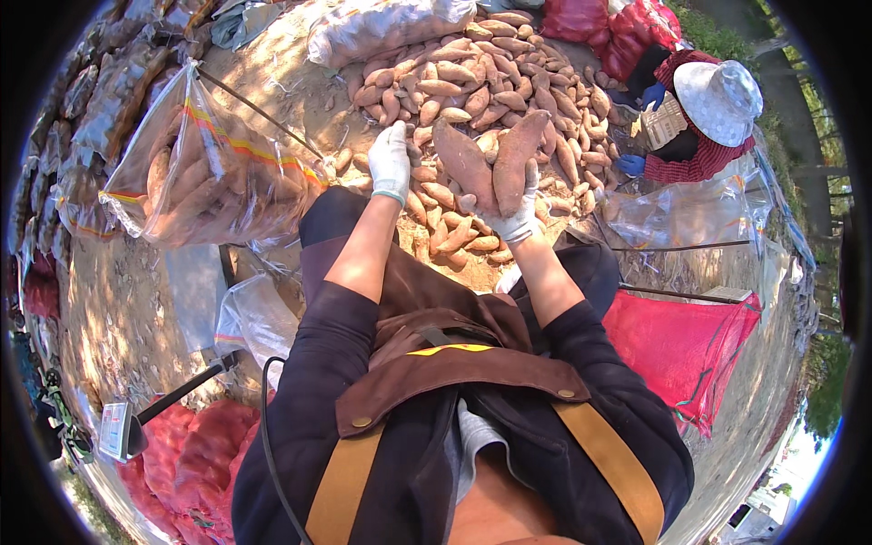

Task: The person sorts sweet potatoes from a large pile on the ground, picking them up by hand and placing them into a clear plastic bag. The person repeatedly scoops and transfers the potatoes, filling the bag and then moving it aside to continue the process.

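Observation:
Two large sweet potatoes, one (465,163) on the left and one (519,160) on the right, stand fanned out in a V from my right hand (519,214), which wears a white glove. Its thumb lies against the right one. My left hand (392,160), also in a white glove, is raised to the left of them, apart from both; its palm side is turned away and a brown piece shows by its fingers, so its hold is unclear. Beneath and beyond both hands spreads a heap of sweet potatoes (453,88) on the dirt ground.
An open clear plastic bag (211,184) of sweet potatoes hangs from a rod at left. A red mesh bag (671,354) and a clear bag (681,214) are at right. A co-worker (702,153) in hat and blue gloves sits upper right. A scale display (114,429) stands lower left.

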`<state>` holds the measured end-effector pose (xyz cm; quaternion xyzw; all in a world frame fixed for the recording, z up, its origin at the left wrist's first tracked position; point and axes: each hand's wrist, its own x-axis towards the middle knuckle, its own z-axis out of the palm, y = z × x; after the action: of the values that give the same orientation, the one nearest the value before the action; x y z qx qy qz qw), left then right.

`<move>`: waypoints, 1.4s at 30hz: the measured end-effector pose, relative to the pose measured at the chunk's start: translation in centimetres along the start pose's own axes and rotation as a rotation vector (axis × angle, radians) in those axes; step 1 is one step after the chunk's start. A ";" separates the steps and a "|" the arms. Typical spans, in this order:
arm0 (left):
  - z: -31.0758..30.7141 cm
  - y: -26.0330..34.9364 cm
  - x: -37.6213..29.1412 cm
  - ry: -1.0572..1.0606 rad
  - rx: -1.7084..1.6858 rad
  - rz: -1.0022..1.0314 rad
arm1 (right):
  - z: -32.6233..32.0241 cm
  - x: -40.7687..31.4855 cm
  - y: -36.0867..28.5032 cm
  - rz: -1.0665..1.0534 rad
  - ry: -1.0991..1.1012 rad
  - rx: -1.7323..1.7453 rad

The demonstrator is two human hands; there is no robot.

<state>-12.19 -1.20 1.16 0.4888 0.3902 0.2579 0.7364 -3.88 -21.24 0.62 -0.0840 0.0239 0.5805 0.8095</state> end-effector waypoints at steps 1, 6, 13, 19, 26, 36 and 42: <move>-0.2 0.0 -0.4 -0.103 0.071 0.092 | 0.5 -0.1 0.1 -0.005 -0.033 -0.018; -1.1 0.9 -3.3 -0.509 -0.153 0.055 | 2.0 -0.5 0.3 0.075 -0.158 -0.061; 0.6 3.0 -5.6 -0.283 -0.201 0.224 | 2.4 -0.9 1.2 0.098 -0.307 -0.144; 0.5 2.2 -7.4 -0.404 -0.759 -0.036 | 2.7 -1.0 1.8 0.068 -0.252 -0.164; -1.8 0.4 -7.0 -0.484 -0.555 -0.121 | 4.9 -0.2 2.7 0.086 -0.025 -0.319; -6.6 3.4 -5.7 -0.219 -0.321 -0.073 | 6.5 4.4 5.7 0.103 0.031 -0.478; -20.4 12.4 -5.4 0.725 0.737 1.134 | 12.2 10.3 7.5 -0.045 -0.140 -0.902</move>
<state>-32.06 10.05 9.88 0.7131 0.3575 0.5935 0.1067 -8.30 -7.31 10.38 -0.3893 -0.2878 0.5195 0.7041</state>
